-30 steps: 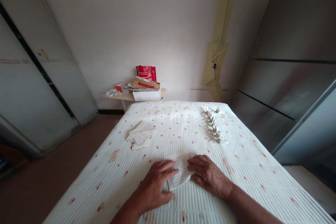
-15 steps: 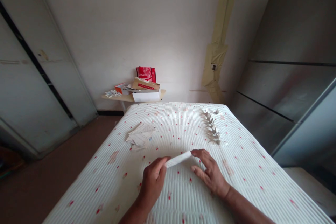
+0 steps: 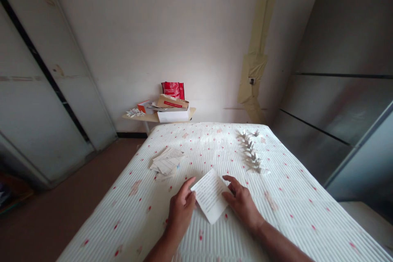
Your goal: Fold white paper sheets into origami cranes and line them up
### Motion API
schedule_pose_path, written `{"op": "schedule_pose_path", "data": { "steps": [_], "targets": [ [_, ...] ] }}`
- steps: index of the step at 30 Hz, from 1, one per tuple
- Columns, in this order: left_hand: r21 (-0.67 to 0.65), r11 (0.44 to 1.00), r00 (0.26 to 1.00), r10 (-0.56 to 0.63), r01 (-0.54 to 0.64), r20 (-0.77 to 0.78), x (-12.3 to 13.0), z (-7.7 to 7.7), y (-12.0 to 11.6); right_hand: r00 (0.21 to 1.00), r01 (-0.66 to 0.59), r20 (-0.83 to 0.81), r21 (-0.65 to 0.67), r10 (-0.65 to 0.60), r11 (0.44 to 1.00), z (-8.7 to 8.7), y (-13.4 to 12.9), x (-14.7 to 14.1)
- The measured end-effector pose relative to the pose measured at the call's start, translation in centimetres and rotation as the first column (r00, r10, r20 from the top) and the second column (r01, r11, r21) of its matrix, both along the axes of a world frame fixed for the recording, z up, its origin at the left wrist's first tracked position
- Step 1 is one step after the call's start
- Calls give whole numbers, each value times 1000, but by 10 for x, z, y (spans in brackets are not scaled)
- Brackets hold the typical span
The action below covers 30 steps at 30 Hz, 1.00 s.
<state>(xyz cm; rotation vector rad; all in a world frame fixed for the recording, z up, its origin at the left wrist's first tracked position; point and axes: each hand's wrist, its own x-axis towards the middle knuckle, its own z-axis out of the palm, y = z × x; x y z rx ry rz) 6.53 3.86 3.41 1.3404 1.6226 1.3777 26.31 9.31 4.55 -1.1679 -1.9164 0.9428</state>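
A square sheet of paper with lines of writing (image 3: 211,197) is between my hands, one corner pointing towards me. My left hand (image 3: 181,204) is at its left corner, thumb and forefinger pinching the edge. On the other side my right hand (image 3: 242,202) holds the right corner, its thumb on the paper and its forefinger raised beyond the edge. Farther back on the left lies a loose pile of printed paper sheets (image 3: 167,160). Several folded paper figures (image 3: 252,155) stand in a row at the back right.
The quilted white cover with red spots (image 3: 129,200) lies under everything. Behind it, a small table (image 3: 150,117) bears a white box (image 3: 173,116), a red bag (image 3: 172,90) and more folded paper (image 3: 135,112). Cabinets flank both sides.
The paper, earlier seen as a narrow strip nearly edge-on, now shows its written face as a square. My right hand has closed in on its right corner. The view has shifted slightly.
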Motion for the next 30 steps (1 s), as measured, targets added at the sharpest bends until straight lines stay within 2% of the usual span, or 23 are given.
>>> {"op": "schedule_pose_path", "data": {
  "steps": [3,8,11,13,16,18,21,25,28,30],
  "targets": [
    [-35,999,958,-26,16,-286,-3,-1,-1,990,12,142,82,-23,997,-2,1,4],
    [-47,997,790,-80,64,-608,0,1,-8,931,-46,362,243,-47,969,-3,3,8],
    [24,995,685,-51,99,-727,1,5,-14,872,-70,482,294,-85,953,2,1,9],
    [77,984,628,-43,163,-777,3,9,-16,851,-97,513,356,-108,929,5,-1,8],
    [64,955,552,-112,289,-826,6,13,-16,845,-128,515,454,-142,882,8,-2,6],
    [40,944,525,-148,329,-838,7,13,-15,855,-162,507,461,-109,872,10,-3,5],
    [33,945,544,-159,326,-824,8,12,-12,890,-266,453,410,59,872,14,-4,7],
    [50,949,651,-175,311,-738,6,10,-6,914,-358,314,321,258,877,20,-5,18],
    [40,968,746,-164,247,-645,3,7,1,913,-376,272,271,304,886,20,-3,23],
    [18,985,790,-129,174,-599,2,4,7,928,-324,271,259,254,910,16,2,21]
  ]
}}
